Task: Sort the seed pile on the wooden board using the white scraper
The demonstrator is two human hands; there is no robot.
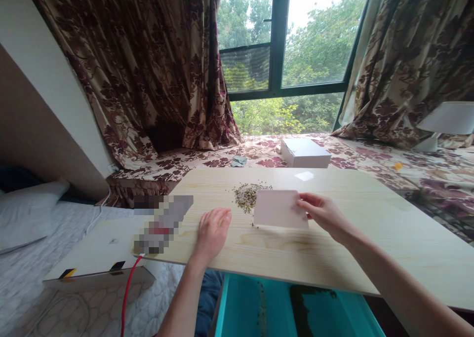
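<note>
My right hand [321, 211] grips a stiff white card [279, 208] by its right edge, thumb on the near face. The card is tilted over the wooden tabletop [355, 218]. Just behind and left of it lies a loose pile of small greenish-brown grains or beans [246, 195], partly hidden by the card, with pale bits among them. To the left of the pile, my left hand [215, 232] rests on the tabletop near its front edge. Its fingers lie loosely stretched and nothing shows in them.
Below the front edge stands a turquoise bin [240, 302] with a divider and dark matter in its right part. A pixelated object with a red cable [129, 292] lies at the table's left. A white box [305, 153] stands behind; a lamp [448, 117] is far right.
</note>
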